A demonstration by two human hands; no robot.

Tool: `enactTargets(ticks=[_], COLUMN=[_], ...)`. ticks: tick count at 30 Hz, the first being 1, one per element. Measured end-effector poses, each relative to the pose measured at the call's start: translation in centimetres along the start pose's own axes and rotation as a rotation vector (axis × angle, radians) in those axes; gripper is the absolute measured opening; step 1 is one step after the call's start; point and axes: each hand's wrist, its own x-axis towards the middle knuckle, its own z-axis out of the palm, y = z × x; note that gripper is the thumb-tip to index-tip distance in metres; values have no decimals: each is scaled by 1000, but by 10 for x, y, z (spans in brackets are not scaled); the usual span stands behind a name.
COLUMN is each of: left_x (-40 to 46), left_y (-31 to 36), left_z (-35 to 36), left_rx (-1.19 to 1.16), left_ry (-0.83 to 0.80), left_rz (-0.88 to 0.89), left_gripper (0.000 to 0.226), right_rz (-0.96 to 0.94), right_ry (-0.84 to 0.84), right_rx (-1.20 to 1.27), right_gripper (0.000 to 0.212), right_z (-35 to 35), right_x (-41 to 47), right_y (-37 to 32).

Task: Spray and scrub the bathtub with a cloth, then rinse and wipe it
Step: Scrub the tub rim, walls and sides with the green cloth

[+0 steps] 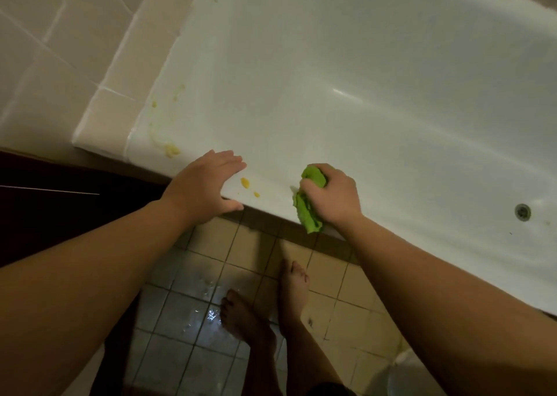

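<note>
Gripping green cloth [310, 206], right hand [331, 197] hiding its middle, bathtub [331, 79] cropped

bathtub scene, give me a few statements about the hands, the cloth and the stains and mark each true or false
1. The right hand grips a green cloth on the near rim of the bathtub. True.
2. The left hand holds a spray bottle. False: it rests flat and open on the rim, holding nothing.
3. Yellow spots lie on the rim between the two hands. True.
4. The corner of the tub to the left is clean. False: a yellow smear is there.
5. The drain is covered by the cloth. False: the drain is bare, far to the right of the cloth.
6. The person stands barefoot on a tiled floor. True.
</note>
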Motion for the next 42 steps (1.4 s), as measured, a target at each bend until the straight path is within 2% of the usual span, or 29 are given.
enactTargets(ticks=[2, 4, 7, 10, 13, 16, 21, 23, 27, 31, 35, 38, 42], left_x=[0, 1, 1, -1, -5, -7, -18, -22, -32, -35, -32, -34, -33], left_y=[1, 2, 4, 4, 0, -4, -9, -11, -23, -29, -27, -29, -33], left_z=[-1, -2, -5, -10, -15, -20, -23, -23, -27, -35, -41, -41, -38], left_rx=[-1, 2, 4, 30, 45, 62, 97, 87, 97, 118, 97, 100, 102], left_ry=[-1, -2, -17, -36, -57, -68, -23, 8, 28, -3, -24, -33, -37], left_rz=[-13, -23, -32, -27, -28, -39, -79, -111, -172, -154, -137, -123, -112], left_gripper=[92, 92, 91, 86, 81, 79, 78, 76, 76, 73, 67, 68, 73], right_rz=[-58, -160, -332, -429, -315, -178, -268, -326, -411, -486, -433, -373, -393], right_ry=[-119, -182, -163, -99, -52, -16, 1, -44, -64, 23, 86, 77, -23], right_rx=[-48, -117, -217, -307, -267, -126, 76, 16, -320, -440, -483, -490, -489], right_gripper=[50, 61, 75, 76, 71, 71, 75, 76, 74, 72, 71, 71, 77], right_z=[12, 27, 38, 24, 8, 14, 58, 80, 101, 70, 34, 45, 91], right_x=[7, 3, -16, -29, -33, -35, -29, -20, -13, -31, -46, -45, -22], right_y=[-21, -37, -31, 1, 14, -2, -55, -78, -89, -37, 8, -13, -80])
